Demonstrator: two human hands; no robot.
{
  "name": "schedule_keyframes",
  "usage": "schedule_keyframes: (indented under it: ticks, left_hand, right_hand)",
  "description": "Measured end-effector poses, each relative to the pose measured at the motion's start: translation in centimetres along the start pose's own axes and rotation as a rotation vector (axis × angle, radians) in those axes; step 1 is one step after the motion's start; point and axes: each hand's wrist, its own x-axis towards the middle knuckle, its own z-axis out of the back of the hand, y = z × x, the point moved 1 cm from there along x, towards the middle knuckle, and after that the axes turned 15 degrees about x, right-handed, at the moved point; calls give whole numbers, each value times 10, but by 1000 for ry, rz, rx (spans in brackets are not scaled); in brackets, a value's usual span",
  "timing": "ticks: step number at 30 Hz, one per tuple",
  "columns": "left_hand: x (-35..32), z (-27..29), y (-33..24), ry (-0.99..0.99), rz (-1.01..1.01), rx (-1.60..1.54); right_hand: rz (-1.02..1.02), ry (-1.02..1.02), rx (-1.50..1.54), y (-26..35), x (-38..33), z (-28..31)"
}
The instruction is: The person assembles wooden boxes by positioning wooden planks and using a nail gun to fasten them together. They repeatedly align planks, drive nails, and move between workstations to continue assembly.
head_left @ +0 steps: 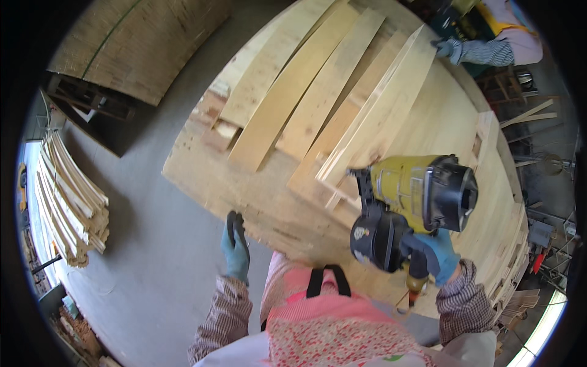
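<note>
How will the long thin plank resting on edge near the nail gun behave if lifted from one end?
The plank is long and thin, so it would probably flex and sag if lifted by one end. It looks like light, pale softwood. Standing on its edge, it seems apt to tip flat when nudged. The right hand grips the nail gun.

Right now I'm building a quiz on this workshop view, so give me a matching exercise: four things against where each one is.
Things:
1. nail gun
2. left hand
3. stack of thin slats
4. co-worker's gloved hand

Places:
A. far end of the boards, top right
B. on the floor at far left
C. gripped in the right hand
D. hanging free at the big table's near edge

Pairs: 1-C, 2-D, 3-B, 4-A
</note>
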Motion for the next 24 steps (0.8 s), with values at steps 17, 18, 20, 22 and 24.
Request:
schedule_keyframes:
  ticks: [17,18,20,22,24]
  left_hand:
    - [56,-235,-120,231,-696,999]
    - [56,-237,-117,222,-686,1026]
    - [56,-237,-117,200,-673,1074]
    - [50,-249,-123,235,-687,1058]
    - [55,-245,-121,214,-670,1082]
  right_hand:
    - [467,-124,-57,144,54,52]
    - [481,-108,-63,154,72,50]
    - [286,-164,-18,171,119,57]
    - [271,-231,-57,177,146,54]
    - [219,-298,-123,168,173,53]
